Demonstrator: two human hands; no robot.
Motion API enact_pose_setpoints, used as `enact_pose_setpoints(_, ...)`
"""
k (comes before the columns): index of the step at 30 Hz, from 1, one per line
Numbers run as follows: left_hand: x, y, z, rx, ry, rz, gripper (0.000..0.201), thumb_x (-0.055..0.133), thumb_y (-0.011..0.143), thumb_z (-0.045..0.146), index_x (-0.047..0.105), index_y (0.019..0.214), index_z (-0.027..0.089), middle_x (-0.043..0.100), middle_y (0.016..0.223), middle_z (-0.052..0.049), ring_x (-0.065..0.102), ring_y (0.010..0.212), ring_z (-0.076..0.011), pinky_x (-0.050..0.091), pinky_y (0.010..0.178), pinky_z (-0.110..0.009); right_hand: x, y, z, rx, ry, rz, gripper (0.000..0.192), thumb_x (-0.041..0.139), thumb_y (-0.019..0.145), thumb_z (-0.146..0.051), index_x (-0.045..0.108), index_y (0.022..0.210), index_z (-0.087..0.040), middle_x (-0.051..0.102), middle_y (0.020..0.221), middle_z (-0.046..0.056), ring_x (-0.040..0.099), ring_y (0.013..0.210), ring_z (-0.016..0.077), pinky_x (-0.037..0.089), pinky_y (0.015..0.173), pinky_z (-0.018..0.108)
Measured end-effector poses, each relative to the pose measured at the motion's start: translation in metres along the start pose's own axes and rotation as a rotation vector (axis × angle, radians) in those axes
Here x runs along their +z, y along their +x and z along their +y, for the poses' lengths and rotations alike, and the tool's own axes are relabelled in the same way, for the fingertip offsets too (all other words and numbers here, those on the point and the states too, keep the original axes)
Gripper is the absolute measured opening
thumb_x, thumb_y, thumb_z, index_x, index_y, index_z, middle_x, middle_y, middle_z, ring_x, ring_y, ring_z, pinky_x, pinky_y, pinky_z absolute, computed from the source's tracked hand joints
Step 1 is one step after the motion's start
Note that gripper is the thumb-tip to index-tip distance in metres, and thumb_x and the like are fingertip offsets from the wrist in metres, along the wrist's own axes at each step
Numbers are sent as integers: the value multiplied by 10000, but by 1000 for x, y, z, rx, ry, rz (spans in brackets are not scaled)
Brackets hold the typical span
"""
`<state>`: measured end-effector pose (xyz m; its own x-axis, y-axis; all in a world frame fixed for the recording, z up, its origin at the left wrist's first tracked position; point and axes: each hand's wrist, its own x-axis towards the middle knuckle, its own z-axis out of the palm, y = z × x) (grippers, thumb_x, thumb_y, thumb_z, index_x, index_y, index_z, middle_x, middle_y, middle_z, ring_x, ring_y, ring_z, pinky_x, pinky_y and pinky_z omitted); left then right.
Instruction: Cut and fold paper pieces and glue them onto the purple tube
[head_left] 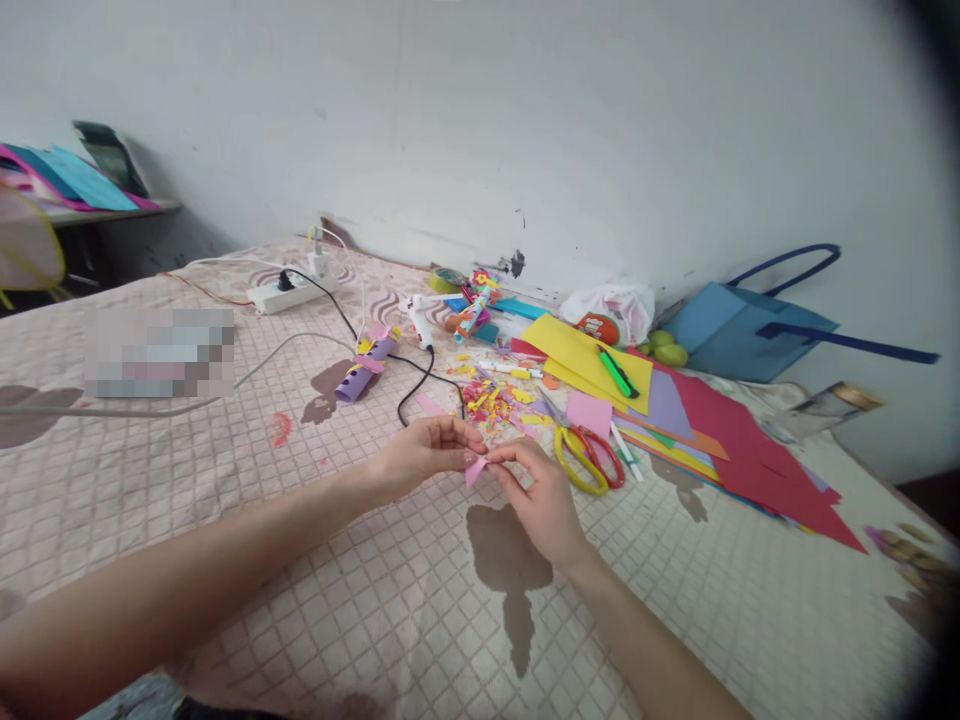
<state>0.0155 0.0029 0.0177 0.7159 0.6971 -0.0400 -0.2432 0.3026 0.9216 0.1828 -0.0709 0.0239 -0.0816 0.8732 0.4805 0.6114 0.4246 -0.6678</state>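
The grip is a two-handed pinch: the left hand (435, 448) and right hand (541, 492) each have thumb and fingertips drawn nearly together on the pink piece (475, 469), above the bench's middle. Meeting from opposite sides likely steadies so limp a scrap, its pointed tip hanging free.

The bench (360, 590) is covered in wrinkled, grid-patterned cloth with brown motifs. Smooth sheets (787, 470) in red, yellow and lilac overlap toward its right edge, probably fanned so colours are easily picked out. The blue bag (739, 330), boxy with dark strap handles, stands by the far right corner, perhaps to be out of the way. The hard white strip (292, 293) lies near the far edge, left of middle, presumably within cord's reach of the glue gun (420, 322). The scissors (567, 468) turn yellow and red loops toward the near edge, seemingly for an easy grab. Left of the gun lies a purple tube (358, 383), rolled and dotted; right of it, crumbled bright scraps (495, 405).
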Motion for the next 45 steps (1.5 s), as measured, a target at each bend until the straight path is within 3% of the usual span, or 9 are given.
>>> enact_pose_setpoints(4, -1, -1, 0, 99, 229, -32, 209, 698, 698, 236, 620, 856, 124, 635, 802, -44, 588, 728, -123, 446, 675, -246, 0, 0, 0, 43, 44, -27, 105, 538, 807, -143, 618, 817, -210, 613, 808, 24, 567, 814, 180, 445, 741, 312)
enact_pose_setpoints(9, 2, -6, 4, 264, 611, 29, 162, 629, 759, 267, 651, 868, 149, 634, 804, -50, 568, 707, -127, 440, 669, -244, 0, -1, 2, 63, 69, -36, 92, 534, 811, -162, 613, 820, -207, 613, 799, 23, 572, 789, 176, 449, 724, 307)
enact_pose_setpoints(14, 4, -10, 9, 328, 847, 81, 152, 591, 785, 297, 660, 837, 172, 621, 774, -38, 525, 639, -111, 406, 591, -221, 0, 0, 1, 72, 72, -44, 84, 551, 800, -147, 617, 811, -196, 613, 787, 15, 578, 783, 165, 444, 722, 288)
enact_pose_setpoints(18, 4, -9, 11, 323, 836, 61, 181, 601, 778, 329, 652, 811, 159, 630, 769, -42, 530, 667, -119, 411, 629, -230, -1, 0, 0, 96, 96, -50, 73, 558, 800, -155, 618, 822, -190, 623, 786, 12, 586, 775, 158, 445, 717, 280)
enact_pose_setpoints(25, -1, -3, 8, 201, 546, -69, 223, 569, 804, 348, 636, 817, 136, 627, 744, -40, 554, 686, -120, 423, 644, -230, 0, 0, 4, 150, 219, -45, 61, 562, 808, -235, 602, 830, -194, 636, 781, 18, 589, 754, 158, 471, 711, 292)
enact_pose_setpoints(30, -2, -2, 6, 149, 467, -100, 203, 621, 764, 329, 626, 795, 128, 637, 731, -44, 573, 675, -124, 439, 645, -241, 0, -1, 5, 164, 255, -62, 62, 567, 805, -235, 611, 833, -201, 636, 791, 20, 588, 764, 158, 472, 714, 296)
enact_pose_setpoints(38, 4, -7, 9, 250, 690, 39, 141, 614, 761, 275, 639, 782, 138, 647, 739, -40, 565, 661, -117, 443, 644, -232, -1, 0, -1, 173, 275, -83, 72, 574, 814, -258, 608, 812, -194, 640, 776, 16, 597, 758, 158, 469, 725, 289)
enact_pose_setpoints(45, 6, -8, 8, 236, 753, 22, 147, 577, 785, 275, 635, 752, 144, 642, 727, -33, 566, 669, -120, 433, 651, -231, -2, 0, -2, 163, 210, -82, 81, 546, 824, -233, 615, 816, -191, 642, 767, 21, 597, 746, 159, 477, 713, 294)
